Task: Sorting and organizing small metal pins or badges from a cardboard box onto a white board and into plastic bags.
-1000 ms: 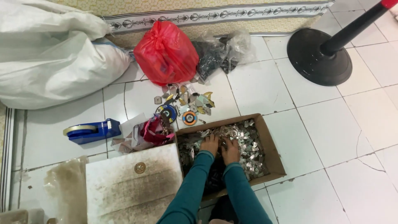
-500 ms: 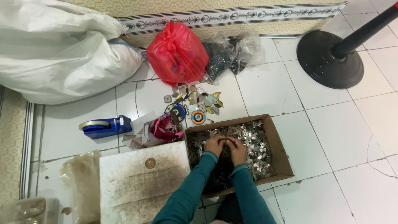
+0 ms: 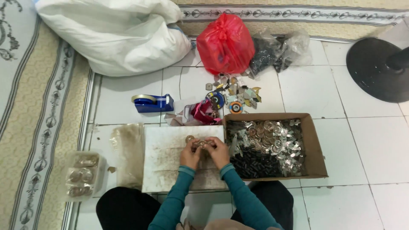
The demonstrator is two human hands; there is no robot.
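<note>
Head view: person seated on the tiled floor, both hands meeting over a pale worn slab (image 3: 170, 147) that serves as a work surface just ahead of the knees. Left hand (image 3: 190, 154) and right hand (image 3: 218, 152) are touching at the fingertips, both pinched around a small cluster of metal rings (image 3: 200, 143). Fingers curled, closed on the pieces; exact grip per finger too small to tell. One loose ring (image 3: 189, 139) lies on the slab just beside the left fingertips, touching or nearly so.

Layout reads as reach-driven: cardboard box (image 3: 317, 149) of silvery rings and dark small parts sits hard against the slab's right edge, so the right hand gets to stock without leaning. Clear bag of finished-looking round pieces (image 3: 83, 175) sits off to the left, well apart from the box, probably to keep sorted from unsorted.

Further out: blue tape dispenser (image 3: 152, 102), scatter of printed round badges (image 3: 232, 96), red plastic bag (image 3: 225, 42), clear bag of dark parts (image 3: 272, 53), big white sack (image 3: 115, 34), black stand base (image 3: 377, 68).
</note>
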